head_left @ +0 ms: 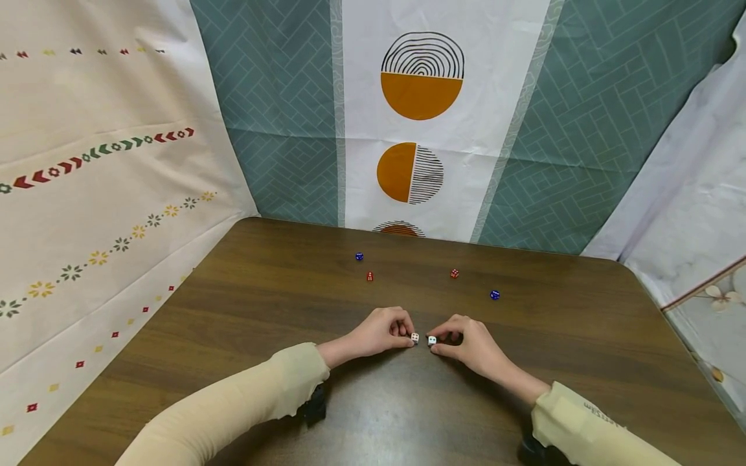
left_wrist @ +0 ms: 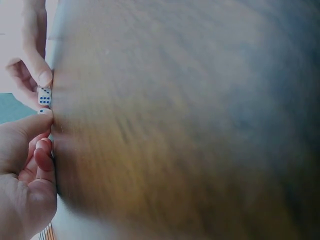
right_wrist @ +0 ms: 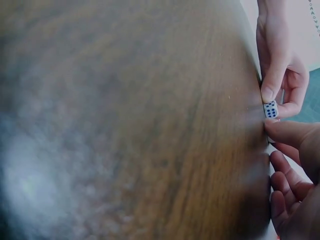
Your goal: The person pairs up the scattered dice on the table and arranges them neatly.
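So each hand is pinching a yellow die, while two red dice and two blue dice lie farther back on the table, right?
Not quite: the head view shows the left hand pinching a white die and the right hand another white die, not yellow ones. The two red dice and two blue dice do lie farther back on the table.

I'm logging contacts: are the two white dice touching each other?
Apart. The head view shows a narrow strip of brown table between the left white die and the right white die.
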Demonstrator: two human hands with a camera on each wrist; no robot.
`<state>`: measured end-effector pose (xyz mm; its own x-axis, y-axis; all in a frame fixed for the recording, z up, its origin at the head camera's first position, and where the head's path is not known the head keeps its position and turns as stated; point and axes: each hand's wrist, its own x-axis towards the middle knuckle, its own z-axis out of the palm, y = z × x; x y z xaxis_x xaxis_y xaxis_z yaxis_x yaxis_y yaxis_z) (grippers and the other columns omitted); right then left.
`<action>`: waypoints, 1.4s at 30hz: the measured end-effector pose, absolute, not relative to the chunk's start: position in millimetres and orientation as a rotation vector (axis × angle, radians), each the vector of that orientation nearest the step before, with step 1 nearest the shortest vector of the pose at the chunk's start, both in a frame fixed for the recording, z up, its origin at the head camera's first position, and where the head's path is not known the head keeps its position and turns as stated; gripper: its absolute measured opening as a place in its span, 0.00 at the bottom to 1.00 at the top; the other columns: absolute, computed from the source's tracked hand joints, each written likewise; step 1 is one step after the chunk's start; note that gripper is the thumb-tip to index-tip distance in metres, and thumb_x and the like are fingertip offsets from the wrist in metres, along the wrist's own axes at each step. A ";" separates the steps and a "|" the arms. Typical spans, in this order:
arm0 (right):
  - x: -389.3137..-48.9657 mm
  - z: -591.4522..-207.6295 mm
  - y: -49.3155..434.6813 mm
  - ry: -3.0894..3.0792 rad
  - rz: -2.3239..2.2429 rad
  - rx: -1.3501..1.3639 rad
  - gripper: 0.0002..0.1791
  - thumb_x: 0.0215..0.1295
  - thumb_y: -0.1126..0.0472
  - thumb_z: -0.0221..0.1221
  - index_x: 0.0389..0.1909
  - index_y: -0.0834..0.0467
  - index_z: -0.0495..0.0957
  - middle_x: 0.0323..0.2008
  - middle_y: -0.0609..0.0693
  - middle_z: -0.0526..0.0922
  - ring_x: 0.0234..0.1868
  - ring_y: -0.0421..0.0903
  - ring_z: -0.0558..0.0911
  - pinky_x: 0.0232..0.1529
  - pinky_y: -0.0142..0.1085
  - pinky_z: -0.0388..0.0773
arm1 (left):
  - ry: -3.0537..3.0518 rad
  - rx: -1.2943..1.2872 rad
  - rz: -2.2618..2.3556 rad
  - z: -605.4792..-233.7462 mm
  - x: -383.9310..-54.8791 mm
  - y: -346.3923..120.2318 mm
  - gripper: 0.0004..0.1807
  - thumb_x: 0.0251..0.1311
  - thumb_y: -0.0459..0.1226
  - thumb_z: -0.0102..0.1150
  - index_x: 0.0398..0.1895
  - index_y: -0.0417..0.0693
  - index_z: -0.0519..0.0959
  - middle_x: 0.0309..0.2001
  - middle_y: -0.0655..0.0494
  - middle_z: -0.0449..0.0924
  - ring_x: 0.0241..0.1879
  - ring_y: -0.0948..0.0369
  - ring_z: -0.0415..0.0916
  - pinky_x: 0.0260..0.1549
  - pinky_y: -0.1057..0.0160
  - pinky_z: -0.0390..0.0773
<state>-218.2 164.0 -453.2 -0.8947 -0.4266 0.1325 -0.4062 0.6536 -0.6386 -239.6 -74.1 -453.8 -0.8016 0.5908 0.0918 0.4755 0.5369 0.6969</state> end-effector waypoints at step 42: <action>-214.7 -459.4 156.1 2.903 -1.105 -0.647 0.06 0.57 0.55 0.71 0.35 0.42 0.87 0.26 0.38 0.78 0.28 0.35 0.69 0.30 0.28 0.66 | 2.589 0.913 1.160 -454.8 -240.3 -75.8 0.04 0.57 0.36 0.70 0.32 0.49 0.83 0.32 0.56 0.76 0.27 0.71 0.68 0.30 0.74 0.72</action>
<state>-214.7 156.1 -459.4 -0.9163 -0.3622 0.1708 -0.3840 0.6741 -0.6309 -240.3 -75.8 -454.8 -0.8005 0.5913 0.0975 0.4664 0.5126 0.7210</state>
